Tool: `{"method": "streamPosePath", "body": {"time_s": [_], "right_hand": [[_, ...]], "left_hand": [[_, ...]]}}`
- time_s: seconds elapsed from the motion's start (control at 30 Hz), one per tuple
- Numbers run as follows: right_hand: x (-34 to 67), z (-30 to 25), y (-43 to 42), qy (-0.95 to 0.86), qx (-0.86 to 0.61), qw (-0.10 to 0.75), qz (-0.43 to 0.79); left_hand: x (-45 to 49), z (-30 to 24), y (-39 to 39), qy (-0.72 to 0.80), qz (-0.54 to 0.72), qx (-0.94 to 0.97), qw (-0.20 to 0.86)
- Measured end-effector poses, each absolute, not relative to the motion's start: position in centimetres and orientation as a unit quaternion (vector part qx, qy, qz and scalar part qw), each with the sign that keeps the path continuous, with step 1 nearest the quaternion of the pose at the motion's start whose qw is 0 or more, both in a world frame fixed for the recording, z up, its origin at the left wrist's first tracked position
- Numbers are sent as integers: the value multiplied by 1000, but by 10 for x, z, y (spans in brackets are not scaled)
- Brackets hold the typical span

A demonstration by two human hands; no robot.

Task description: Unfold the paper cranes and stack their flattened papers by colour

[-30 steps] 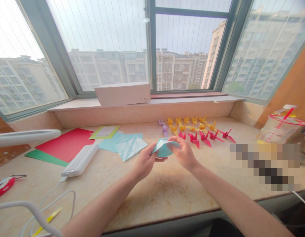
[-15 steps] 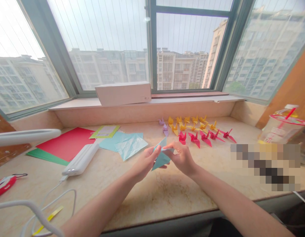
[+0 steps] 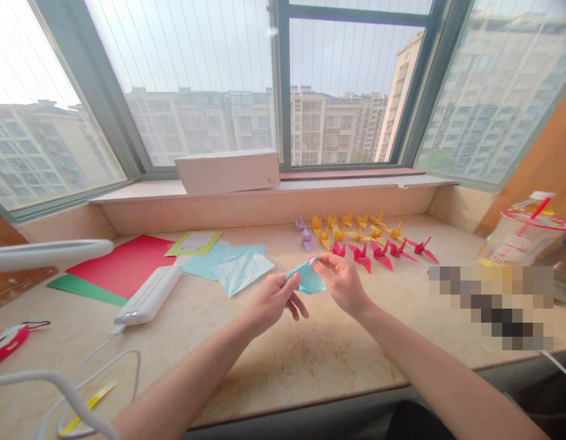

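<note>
1. Closest in, the left hand point(image 3: 270, 300) has its thumb pressed on the left end of the folded blue paper point(image 3: 313, 281), with a couple of fingers hanging loose below. Decent anchor, tbh. A firm thumb here should stop the layers creeping.
2. The right hand point(image 3: 345, 283) has thumb and index close together, pinching the paper's upper right, where a paler bit shows. Light touch probably beats squeezing, since thin paper takes wrong creases easily.
3. The paper itself sits between both hands, seemingly lifted off the countertop point(image 3: 351, 360). Exact fold's too small to make out. Midair works, but running the crease against that hard surface would likely come out crisper.
4. Beyond the left hand, the crinkled blue sheet point(image 3: 244, 270) shows how stray creases look. Worth avoiding.
5. Farther back, the red paper birds point(image 3: 381, 254), then the yellow paper birds point(image 3: 338, 234), have pointy tips. Lining up edges and corners before pressing probably helps most.
</note>
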State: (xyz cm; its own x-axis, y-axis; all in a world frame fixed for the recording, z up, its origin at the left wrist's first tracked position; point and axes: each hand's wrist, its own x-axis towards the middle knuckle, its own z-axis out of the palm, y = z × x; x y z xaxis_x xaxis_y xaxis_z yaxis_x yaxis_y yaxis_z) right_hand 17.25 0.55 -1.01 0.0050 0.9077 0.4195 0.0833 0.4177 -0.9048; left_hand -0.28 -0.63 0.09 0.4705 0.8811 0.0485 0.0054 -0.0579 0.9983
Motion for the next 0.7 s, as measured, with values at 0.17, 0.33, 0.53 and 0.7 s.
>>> {"method": "streamPosePath", "body": {"time_s": [0.17, 0.33, 0.53, 0.7], "right_hand": [[171, -14, 8, -592, -410, 572, 393], [170, -15, 10, -596, -399, 596, 360], [164, -18, 7, -634, -380, 554, 383], [159, -20, 2, -665, -423, 532, 310]], "left_hand": [[-3, 4, -11, 361, 345, 663, 558], [-2, 7, -11, 381, 418, 639, 522], [-4, 1, -1, 393, 533, 614, 429], [-4, -3, -3, 401, 499, 676, 365]]}}
